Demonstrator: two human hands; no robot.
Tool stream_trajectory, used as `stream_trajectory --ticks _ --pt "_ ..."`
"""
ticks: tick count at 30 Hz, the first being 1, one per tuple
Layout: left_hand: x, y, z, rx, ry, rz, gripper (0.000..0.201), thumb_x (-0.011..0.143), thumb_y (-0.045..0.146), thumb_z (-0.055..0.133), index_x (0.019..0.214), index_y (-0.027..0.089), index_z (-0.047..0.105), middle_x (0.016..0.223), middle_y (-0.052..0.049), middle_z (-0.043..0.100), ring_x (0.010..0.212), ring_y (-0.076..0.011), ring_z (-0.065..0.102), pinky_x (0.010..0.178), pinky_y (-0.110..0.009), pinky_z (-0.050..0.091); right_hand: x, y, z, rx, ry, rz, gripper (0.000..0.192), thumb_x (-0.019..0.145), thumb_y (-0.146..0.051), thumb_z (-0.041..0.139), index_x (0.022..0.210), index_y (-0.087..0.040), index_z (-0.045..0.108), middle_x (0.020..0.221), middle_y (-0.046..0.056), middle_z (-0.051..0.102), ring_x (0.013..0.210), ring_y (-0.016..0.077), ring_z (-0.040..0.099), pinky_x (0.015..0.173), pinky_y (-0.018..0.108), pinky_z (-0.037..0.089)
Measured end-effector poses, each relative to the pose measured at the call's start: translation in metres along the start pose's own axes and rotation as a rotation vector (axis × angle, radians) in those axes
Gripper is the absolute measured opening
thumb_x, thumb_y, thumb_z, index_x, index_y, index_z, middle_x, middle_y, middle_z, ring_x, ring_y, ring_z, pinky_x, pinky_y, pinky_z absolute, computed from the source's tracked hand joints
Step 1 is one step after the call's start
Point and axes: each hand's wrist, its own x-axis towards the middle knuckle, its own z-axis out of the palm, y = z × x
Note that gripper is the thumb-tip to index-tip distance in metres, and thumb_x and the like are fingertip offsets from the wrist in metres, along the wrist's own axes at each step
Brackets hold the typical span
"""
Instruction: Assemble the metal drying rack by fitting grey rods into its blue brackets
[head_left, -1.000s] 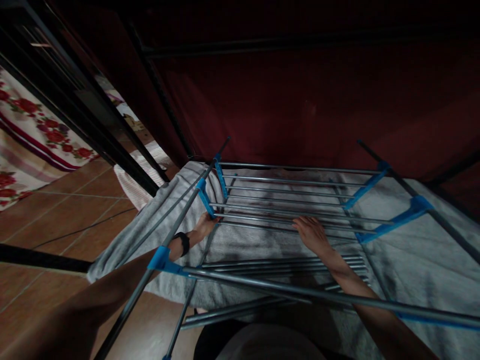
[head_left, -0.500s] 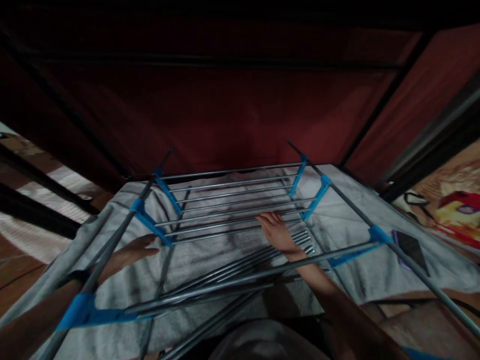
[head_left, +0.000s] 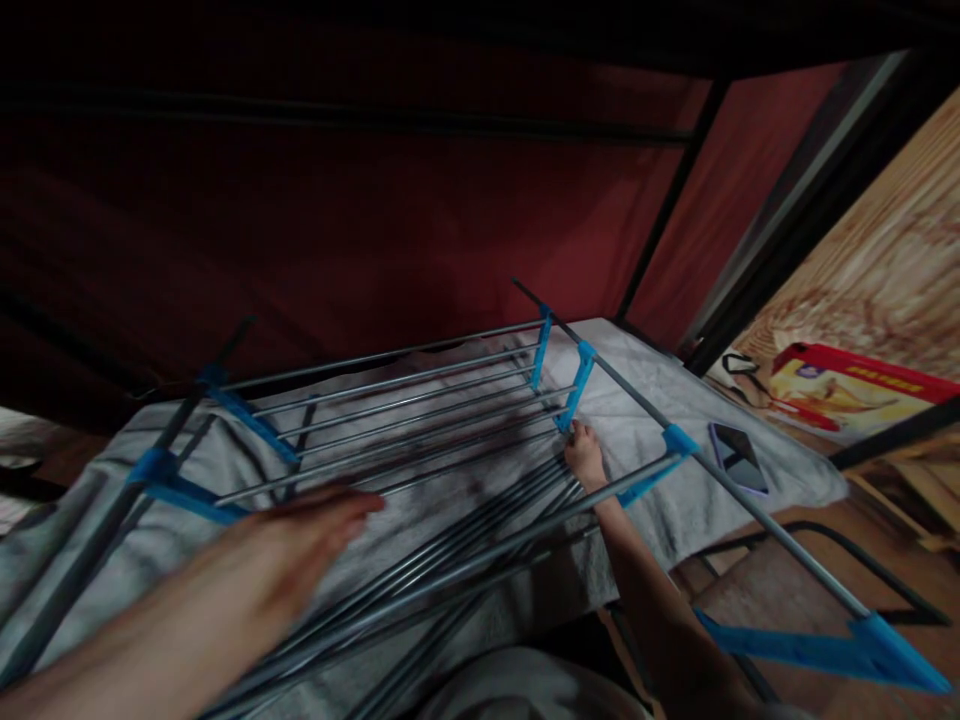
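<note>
A drying rack (head_left: 420, 400) of grey metal rods with blue plastic joints lies partly folded on a grey towel (head_left: 637, 385). My right hand (head_left: 586, 457) is at the rack's right side, its fingers curled on a rod end just below a blue joint (head_left: 576, 396). Blurred in the foreground, my left hand (head_left: 307, 535) is flat with the fingers stretched out, just above the near rods left of the middle, and it holds nothing. The rack's long side rail (head_left: 750, 510) runs down to the right past my right forearm.
A phone (head_left: 739, 458) lies on the towel's right corner. Beyond it is a red and yellow box (head_left: 847, 392). Dark red fabric (head_left: 375, 220) on a black frame (head_left: 667, 225) closes off the back. A black metal loop (head_left: 862, 550) lies on the tiled floor at the right.
The view has swung to the right. My right hand slid from the middle rods to the rack's right joint. My left hand left the left joint and swept right over the near rods.
</note>
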Motion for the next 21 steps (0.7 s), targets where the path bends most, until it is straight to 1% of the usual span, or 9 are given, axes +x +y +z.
stream_trajectory --ticks 2,3,5,7,9,11,15,18,21 --pt "0.030 0.013 0.059 0.169 -0.262 0.186 0.040 0.082 0.025 0.052 0.111 0.044 0.073 0.116 0.005 0.073 0.117 -0.0286 0.064 0.099 -0.043 0.051 0.003 0.000 0.006 0.036 -0.009 -0.010 0.045 0.078 -0.004 0.039 0.115 -0.012 0.062 0.098 0.015 0.068 0.088 0.0228 0.063 0.082 0.033 0.049" --pt "0.047 0.016 0.088 0.216 -0.324 0.230 0.049 0.080 0.017 0.046 0.117 0.039 0.071 0.121 0.000 0.071 0.118 -0.0277 0.063 0.101 -0.041 0.050 0.005 0.001 0.008 0.054 -0.015 -0.017 0.046 0.076 -0.003 0.038 0.114 -0.012 0.063 0.096 0.014 0.068 0.087 0.0219 0.063 0.081 0.031 0.049" --pt "0.081 0.014 0.139 0.285 -0.394 0.271 0.054 0.078 0.010 0.042 0.120 0.028 0.070 0.123 -0.008 0.069 0.116 -0.0276 0.063 0.101 -0.039 0.049 0.007 0.005 0.011 0.085 -0.026 -0.036 0.047 0.072 -0.002 0.037 0.109 -0.013 0.064 0.090 0.011 0.068 0.083 0.0202 0.062 0.079 0.029 0.049" --pt "0.116 0.007 0.175 0.346 -0.382 0.308 0.056 0.076 0.005 0.041 0.122 0.021 0.067 0.123 -0.013 0.067 0.115 -0.0280 0.063 0.100 -0.039 0.049 0.009 0.011 0.012 0.106 -0.036 -0.056 0.048 0.069 -0.002 0.038 0.106 -0.014 0.065 0.085 0.008 0.068 0.081 0.0190 0.061 0.079 0.027 0.049" --pt "0.147 -0.001 0.198 0.390 -0.343 0.417 0.062 0.073 0.002 0.043 0.131 0.019 0.060 0.135 -0.013 0.061 0.126 -0.0286 0.055 0.109 -0.041 0.042 0.011 0.017 0.012 0.121 -0.047 -0.073 0.046 0.070 -0.003 0.038 0.105 -0.016 0.065 0.084 0.006 0.068 0.082 0.0185 0.061 0.079 0.026 0.049" --pt "0.171 -0.006 0.213 0.429 -0.309 0.453 0.062 0.075 0.002 0.043 0.134 0.015 0.057 0.141 -0.016 0.056 0.132 -0.0295 0.050 0.113 -0.042 0.037 0.014 0.022 0.015 0.127 -0.059 -0.082 0.045 0.072 -0.005 0.038 0.105 -0.017 0.065 0.085 0.006 0.068 0.082 0.0187 0.062 0.078 0.026 0.049" --pt "0.200 -0.014 0.241 0.458 -0.261 0.352 0.053 0.081 0.005 0.042 0.131 0.010 0.058 0.136 -0.020 0.058 0.128 -0.0316 0.052 0.110 -0.043 0.038 0.018 0.026 0.023 0.123 -0.080 -0.062 0.043 0.074 -0.007 0.038 0.107 -0.015 0.065 0.084 0.007 0.066 0.076 0.0187 0.060 0.074 0.027 0.049" --pt "0.215 -0.020 0.261 0.431 -0.227 0.335 0.055 0.082 0.008 0.047 0.136 0.012 0.054 0.139 -0.019 0.056 0.130 -0.0320 0.050 0.112 -0.044 0.037 0.019 0.027 0.029 0.122 -0.088 -0.047 0.039 0.076 -0.010 0.041 0.106 -0.014 0.065 0.082 0.007 0.064 0.073 0.0190 0.058 0.072 0.028 0.049" --pt "0.231 -0.025 0.274 0.386 -0.211 0.301 0.054 0.082 0.011 0.052 0.136 0.014 0.055 0.138 -0.018 0.058 0.128 -0.0324 0.053 0.110 -0.045 0.039 0.020 0.028 0.032 0.127 -0.092 -0.049 0.035 0.076 -0.011 0.042 0.103 -0.014 0.065 0.081 0.007 0.063 0.073 0.0187 0.057 0.072 0.028 0.049"
